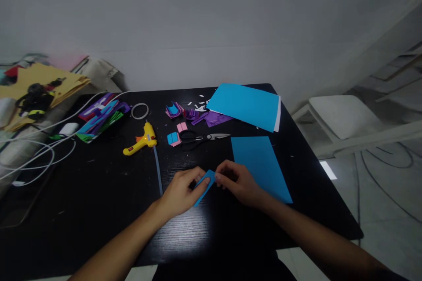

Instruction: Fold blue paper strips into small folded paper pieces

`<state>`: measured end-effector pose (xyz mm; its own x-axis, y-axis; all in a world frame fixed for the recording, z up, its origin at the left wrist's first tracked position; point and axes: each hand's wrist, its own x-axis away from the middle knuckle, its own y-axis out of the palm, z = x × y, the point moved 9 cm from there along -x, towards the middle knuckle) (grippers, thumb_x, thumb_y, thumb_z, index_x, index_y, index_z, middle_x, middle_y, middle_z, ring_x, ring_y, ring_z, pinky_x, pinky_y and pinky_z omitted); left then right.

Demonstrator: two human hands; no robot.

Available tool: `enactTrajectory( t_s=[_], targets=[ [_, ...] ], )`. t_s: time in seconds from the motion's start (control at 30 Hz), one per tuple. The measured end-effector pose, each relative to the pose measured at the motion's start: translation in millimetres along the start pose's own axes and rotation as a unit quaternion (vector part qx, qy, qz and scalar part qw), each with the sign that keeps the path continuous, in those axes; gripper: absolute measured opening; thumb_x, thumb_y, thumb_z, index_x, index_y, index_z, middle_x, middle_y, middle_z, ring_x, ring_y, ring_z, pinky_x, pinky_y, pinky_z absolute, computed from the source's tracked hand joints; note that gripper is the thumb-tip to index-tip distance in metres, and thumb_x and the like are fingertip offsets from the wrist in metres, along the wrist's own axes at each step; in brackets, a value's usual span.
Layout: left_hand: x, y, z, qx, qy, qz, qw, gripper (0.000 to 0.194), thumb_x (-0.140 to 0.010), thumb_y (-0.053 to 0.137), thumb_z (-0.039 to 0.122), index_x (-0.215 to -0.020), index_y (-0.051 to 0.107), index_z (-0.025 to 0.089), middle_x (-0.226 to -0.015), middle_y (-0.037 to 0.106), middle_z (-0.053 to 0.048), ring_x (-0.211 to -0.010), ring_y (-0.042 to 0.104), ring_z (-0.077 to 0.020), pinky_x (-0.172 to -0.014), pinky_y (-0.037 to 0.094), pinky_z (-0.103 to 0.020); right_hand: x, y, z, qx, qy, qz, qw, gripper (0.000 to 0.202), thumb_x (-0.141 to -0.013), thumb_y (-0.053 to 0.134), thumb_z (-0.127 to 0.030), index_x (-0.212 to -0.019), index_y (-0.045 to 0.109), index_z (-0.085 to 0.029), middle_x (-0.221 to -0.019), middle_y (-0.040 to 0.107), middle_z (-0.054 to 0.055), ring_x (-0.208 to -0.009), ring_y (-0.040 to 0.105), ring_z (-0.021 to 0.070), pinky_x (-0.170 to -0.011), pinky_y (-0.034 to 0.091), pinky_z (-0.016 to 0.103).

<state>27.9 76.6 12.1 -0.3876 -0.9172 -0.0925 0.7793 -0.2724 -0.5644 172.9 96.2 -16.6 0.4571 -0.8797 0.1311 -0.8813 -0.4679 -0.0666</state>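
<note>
My left hand is closed on a small blue piece of paper, its thumb lying along the top face. At the far corner of that piece, my right hand is closed, thumb and fingers pinching the edge. A large blue sheet lies flat under and beside my right wrist. Beyond the hands rest black-handled scissors, blades pointing right. Small folded blue paper and pink paper pieces sit by the scissor handles.
A yellow glue gun and a roll of tape lie on the left of the black table. Purple scraps and stacked blue sheets are at the back. White cables cross the left side. A white stool stands right.
</note>
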Motion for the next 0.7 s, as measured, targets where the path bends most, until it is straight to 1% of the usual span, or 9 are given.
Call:
enactTrajectory(
  t_s=[0.17, 0.37, 0.53, 0.7],
  targets=[
    [-0.9, -1.2, 1.5, -0.006, 0.003, 0.005, 1.0, 0.029, -0.104, 0.054, 0.033, -0.081, 0.064, 0.018, -0.066, 0.055, 0.004, -0.06, 0.052, -0.0114, -0.058, 0.041, -0.022, 0.1, -0.7, 0.2, 0.011, -0.004, 0.003, 1.0, 0.031, -0.097, 0.069, -0.05, -0.09, 0.066, -0.02, -0.073, 0.065, 0.0, -0.067, 0.062, 0.0152, -0.064, 0.049, 0.029],
    [-1.5, -1.4, 1.2, -0.012, 0.003, 0.006, 1.0, 0.028, -0.104, 0.055, 0.033, -0.082, 0.064, 0.018, -0.067, 0.058, 0.002, -0.061, 0.055, -0.0121, -0.058, 0.042, -0.022, -0.3, -0.4, 2.5, -0.001, 0.004, 0.004, 1.0, 0.031, -0.096, 0.071, -0.051, -0.092, 0.066, -0.02, -0.075, 0.067, 0.0, -0.068, 0.062, 0.0153, -0.064, 0.05, 0.029],
    [-0.7, -1.0, -0.1, 0.006, 0.001, 0.007, 1.0, 0.028, -0.104, 0.056, 0.032, -0.082, 0.065, 0.018, -0.067, 0.057, 0.003, -0.061, 0.054, -0.0117, -0.059, 0.043, -0.023, 0.2, -0.5, 2.0, -0.009, 0.002, 0.003, 1.0, 0.025, -0.093, 0.074, -0.045, -0.096, 0.067, -0.021, -0.076, 0.067, 0.0, -0.07, 0.064, 0.0161, -0.065, 0.051, 0.029],
    [-0.3, -1.2, -0.3, 0.003, 0.002, 0.008, 1.0, 0.025, -0.104, 0.056, 0.03, -0.084, 0.065, 0.018, -0.068, 0.057, 0.003, -0.062, 0.054, -0.0116, -0.061, 0.043, -0.023, 0.3, 0.9, 1.7, -0.017, 0.001, -0.005, 1.0, 0.021, -0.092, 0.074, -0.04, -0.096, 0.068, -0.02, -0.078, 0.068, 0.001, -0.072, 0.064, 0.0162, -0.066, 0.052, 0.03]
  ],
)
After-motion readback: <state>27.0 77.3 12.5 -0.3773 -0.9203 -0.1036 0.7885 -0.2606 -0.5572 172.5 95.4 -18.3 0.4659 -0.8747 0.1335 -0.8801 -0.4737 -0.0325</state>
